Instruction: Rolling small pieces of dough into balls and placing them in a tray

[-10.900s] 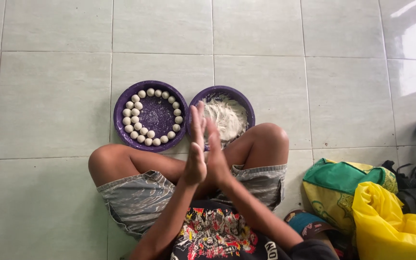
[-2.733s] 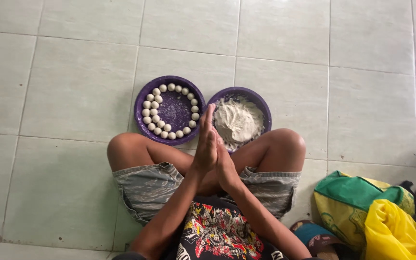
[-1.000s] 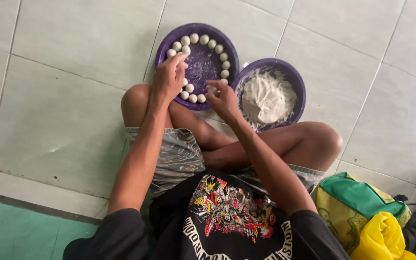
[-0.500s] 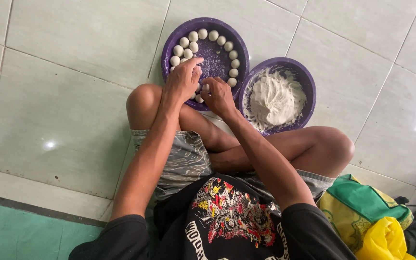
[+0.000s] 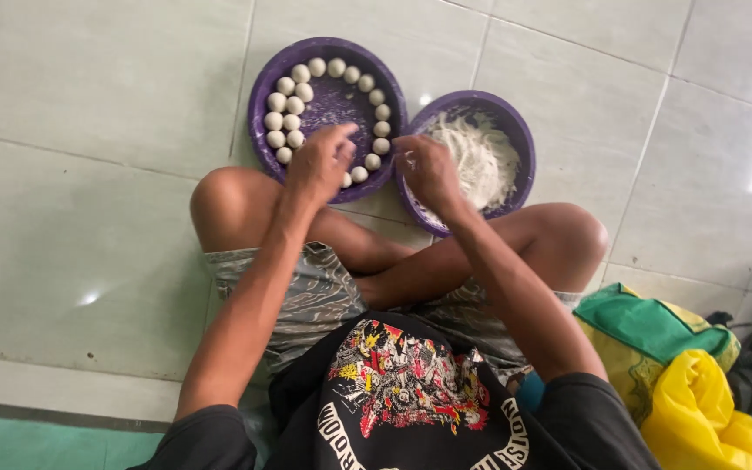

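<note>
I sit cross-legged on a tiled floor. In front of my knees stands a purple round tray (image 5: 265, 77) with several small white dough balls (image 5: 285, 85) ringed along its edge. Next to it on the right is a purple bowl (image 5: 520, 137) holding white dough and flour (image 5: 479, 161). My left hand (image 5: 319, 163) hovers over the near edge of the tray, fingers curled and floury, close to the balls. My right hand (image 5: 427, 170) rests over the left rim of the bowl, fingers bent. Whether either hand pinches dough is hidden.
Pale glossy floor tiles (image 5: 89, 104) surround the tray and bowl. A green and yellow bag (image 5: 654, 335) and a yellow plastic bag (image 5: 707, 409) lie by my right knee. A low tiled step with a green surface (image 5: 36, 439) runs at the lower left.
My palms, earlier pressed together over my lap, came apart and reached forward. The left hand stays over the tray; the right hand has shifted from the tray across to the bowl's rim.
</note>
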